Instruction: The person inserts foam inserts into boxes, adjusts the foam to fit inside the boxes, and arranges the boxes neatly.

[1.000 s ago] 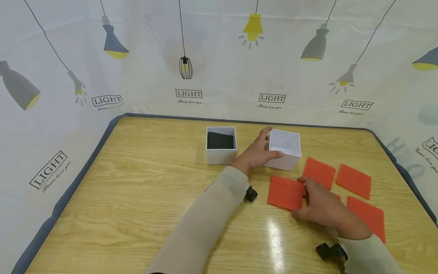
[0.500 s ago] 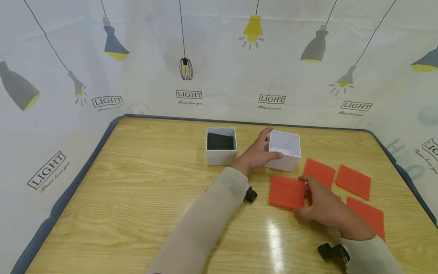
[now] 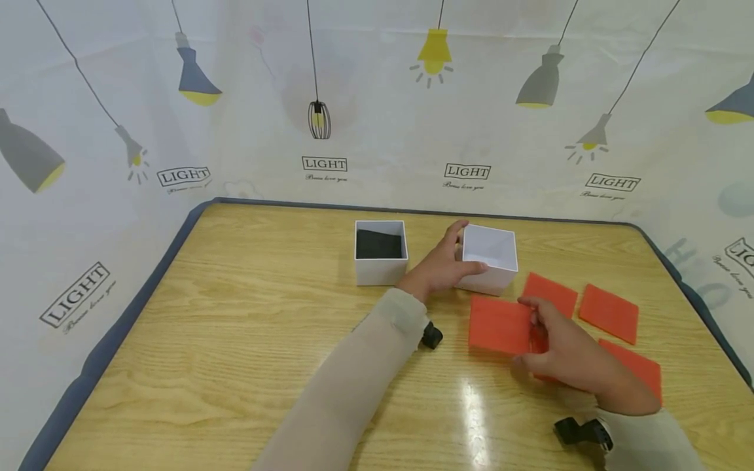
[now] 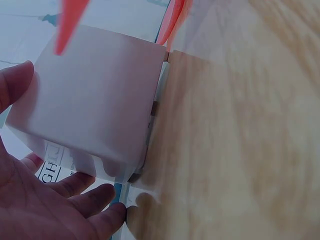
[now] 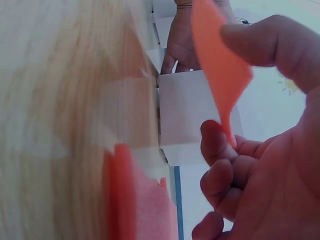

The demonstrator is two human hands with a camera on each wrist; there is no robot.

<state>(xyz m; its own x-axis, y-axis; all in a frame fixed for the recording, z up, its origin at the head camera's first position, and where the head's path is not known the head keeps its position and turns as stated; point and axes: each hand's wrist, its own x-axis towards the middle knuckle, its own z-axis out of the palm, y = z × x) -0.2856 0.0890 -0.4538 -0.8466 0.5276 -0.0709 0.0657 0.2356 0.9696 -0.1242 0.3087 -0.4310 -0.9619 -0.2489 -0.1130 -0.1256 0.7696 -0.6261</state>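
My left hand (image 3: 438, 265) holds the right-hand white box (image 3: 489, 280) at its left side, thumb along the front and fingers toward the back. In the left wrist view the thumb and fingers (image 4: 75, 185) lie around one side of that box. Between thumb and fingers of my right hand (image 3: 568, 353), a thin, flexible red square sheet (image 3: 499, 325) is pinched by its right edge. It is raised just in front of the box; in the right wrist view the sheet (image 5: 220, 60) bends slightly. Inside, the held box shows only its white walls.
Left of the hands stands a second white box (image 3: 381, 272) with a dark sheet-like thing (image 3: 379, 244) in it. Several more red sheets (image 3: 609, 313) lie on the wooden table (image 3: 224, 327) at the right, one partly behind my right hand. A printed curtain (image 3: 377, 131) surrounds the table.
My right hand has lifted the red sheet and shifted it slightly right, uncovering more of another red sheet behind it. The left hand and the boxes have stayed put.
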